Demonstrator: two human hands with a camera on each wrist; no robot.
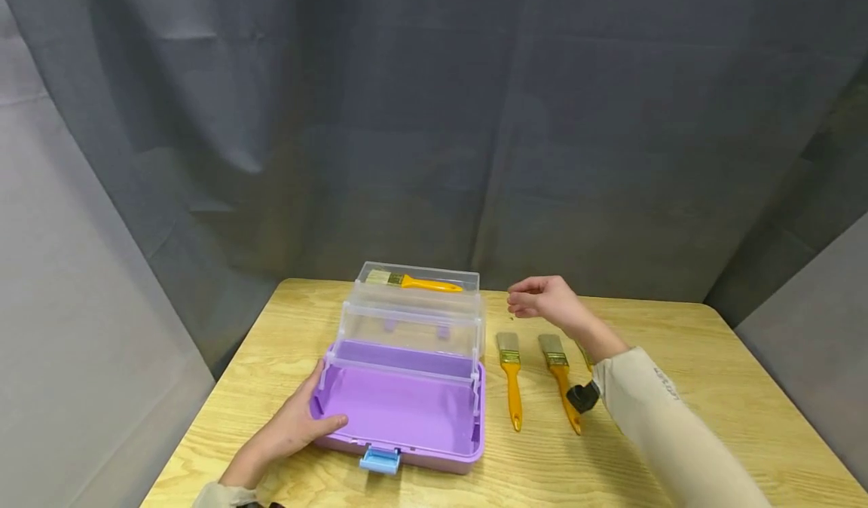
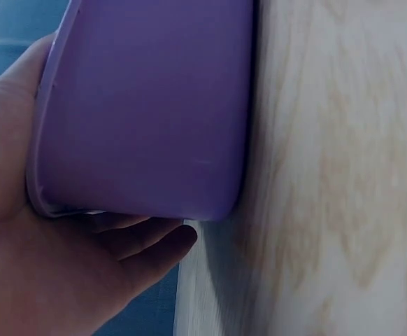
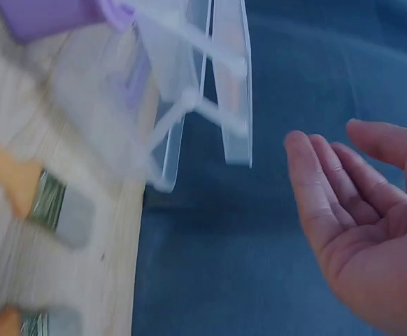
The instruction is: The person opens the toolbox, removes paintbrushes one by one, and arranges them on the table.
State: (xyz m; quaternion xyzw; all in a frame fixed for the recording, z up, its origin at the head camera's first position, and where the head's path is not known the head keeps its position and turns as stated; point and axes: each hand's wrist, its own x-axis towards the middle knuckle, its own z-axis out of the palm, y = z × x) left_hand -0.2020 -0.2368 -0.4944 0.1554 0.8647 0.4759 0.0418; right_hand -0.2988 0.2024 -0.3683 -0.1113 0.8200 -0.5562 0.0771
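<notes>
A purple toolbox (image 1: 407,410) stands opened on the table, its clear trays (image 1: 407,327) folded out toward the back. My left hand (image 1: 288,421) holds the box's left side, thumb over the rim and fingers against the outer wall (image 2: 140,112). A paintbrush (image 1: 430,285) with a yellow handle lies in the top tray, bristles to the left. My right hand (image 1: 551,302) is raised to the right of the trays with fingers loosely bent and nothing in them. Below it lie two similar paintbrushes (image 1: 513,395) (image 1: 561,380); a third paintbrush (image 1: 584,354) is mostly hidden behind my forearm.
The wooden table (image 1: 651,319) ends at the back before a dark grey curtain (image 1: 407,116). A blue latch (image 1: 380,460) hangs at the box's front. Light panels (image 1: 88,304) flank the table.
</notes>
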